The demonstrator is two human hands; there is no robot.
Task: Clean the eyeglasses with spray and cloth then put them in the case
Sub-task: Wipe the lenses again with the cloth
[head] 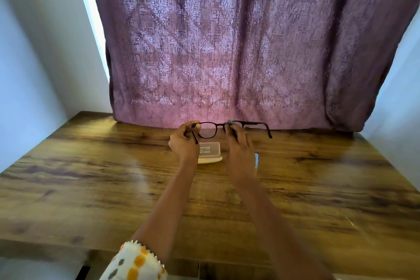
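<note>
Dark-framed eyeglasses (209,130) are held up above the wooden table (91,188), temples unfolded. My left hand (184,143) pinches the frame at its left hinge. My right hand (238,143) presses a small grey cloth (231,123) against the right lens, which the fingers and cloth hide. Below the glasses, an open pale case (210,154) lies on the table, partly covered by my left hand. A small slice of a clear, bluish spray bottle (256,159) shows just right of my right wrist; most of it is hidden.
A purple patterned curtain (227,52) hangs along the table's far edge, right behind the glasses. White walls (34,75) stand on both sides. A white sleeve with orange and grey spots (136,261) covers my left upper forearm near the table's front edge.
</note>
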